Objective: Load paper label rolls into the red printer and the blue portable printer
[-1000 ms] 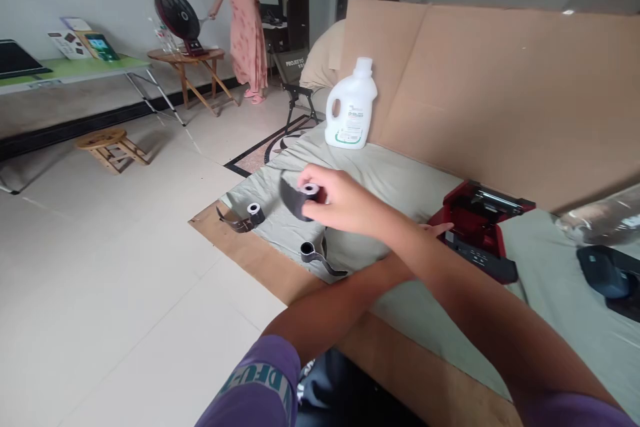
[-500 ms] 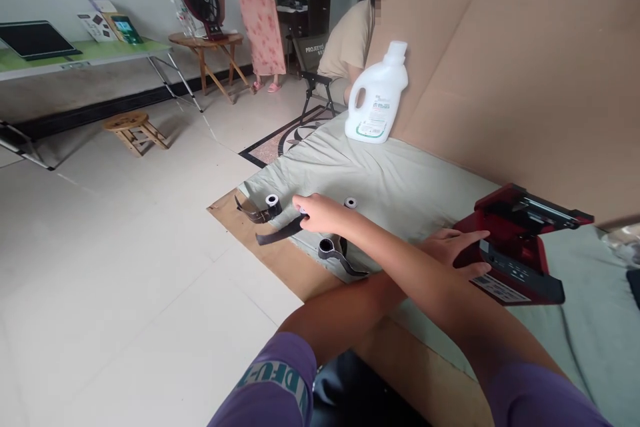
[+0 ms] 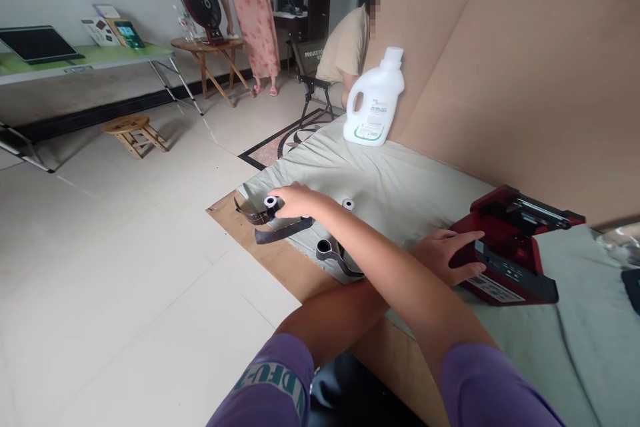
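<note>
My left hand (image 3: 450,259) rests with spread fingers against the red-and-black machine (image 3: 500,253), which looks like a small printer with its lid raised. Crossing over it, my right arm reaches to the far left. There my right hand (image 3: 297,201) has its fingers around the leftmost roll of black strip (image 3: 271,202), whose white core faces up. A second loose black strip (image 3: 283,232) lies just below that hand, its roll mostly hidden. Nearer me is a black roll (image 3: 324,249) with a trailing strip, and another white-cored roll (image 3: 349,203) sits behind my right wrist.
A white jug (image 3: 374,103) stands at the back of the green cloth (image 3: 415,167), against a cardboard panel (image 3: 540,73). Cardboard (image 3: 280,260) edges the cloth's left side. Two people are beyond, near a fan (image 3: 201,1). A stool (image 3: 131,127) is on the floor.
My right hand has moved left from the middle roll to the leftmost one. The middle roll's strip now lies on the surface. My left hand stays at the red machine.
</note>
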Action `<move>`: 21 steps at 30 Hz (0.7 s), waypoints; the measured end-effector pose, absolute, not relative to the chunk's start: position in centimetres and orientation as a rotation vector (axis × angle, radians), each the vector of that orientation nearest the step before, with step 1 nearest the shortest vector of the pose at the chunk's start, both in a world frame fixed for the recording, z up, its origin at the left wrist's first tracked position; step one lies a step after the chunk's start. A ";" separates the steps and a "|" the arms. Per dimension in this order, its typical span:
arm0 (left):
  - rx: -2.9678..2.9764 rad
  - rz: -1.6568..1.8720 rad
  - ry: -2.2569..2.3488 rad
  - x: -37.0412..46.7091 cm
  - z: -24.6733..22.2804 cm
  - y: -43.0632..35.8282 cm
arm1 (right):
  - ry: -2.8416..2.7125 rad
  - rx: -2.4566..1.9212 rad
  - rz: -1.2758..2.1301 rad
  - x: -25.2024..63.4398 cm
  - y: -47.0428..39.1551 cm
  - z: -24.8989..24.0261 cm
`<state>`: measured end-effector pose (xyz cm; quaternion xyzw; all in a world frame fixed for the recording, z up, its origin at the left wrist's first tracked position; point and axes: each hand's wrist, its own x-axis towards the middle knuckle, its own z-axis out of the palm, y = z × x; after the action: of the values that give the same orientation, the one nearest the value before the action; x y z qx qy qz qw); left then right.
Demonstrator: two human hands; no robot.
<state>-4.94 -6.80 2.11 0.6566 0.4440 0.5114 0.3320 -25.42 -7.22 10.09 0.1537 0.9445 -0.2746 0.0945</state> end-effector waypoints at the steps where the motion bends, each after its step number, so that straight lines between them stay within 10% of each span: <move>1: 1.709 1.346 1.161 -4.9 2.1 -6.8 | 2.827 0.403 -0.820 -26.2 -7.4 9.7; 9: 1.726 1.268 1.160 -5.1 2.0 -6.3 | 2.922 0.416 -1.561 -22.1 -6.3 11.0; 21: 1.863 1.453 1.036 -4.8 1.7 -6.7 | 2.628 1.503 -2.151 12.2 -3.2 18.4</move>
<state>-4.77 -6.67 1.73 0.6939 0.3857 0.5412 0.2772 12.25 -3.16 18.37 0.3884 0.6787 -0.5557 -0.2822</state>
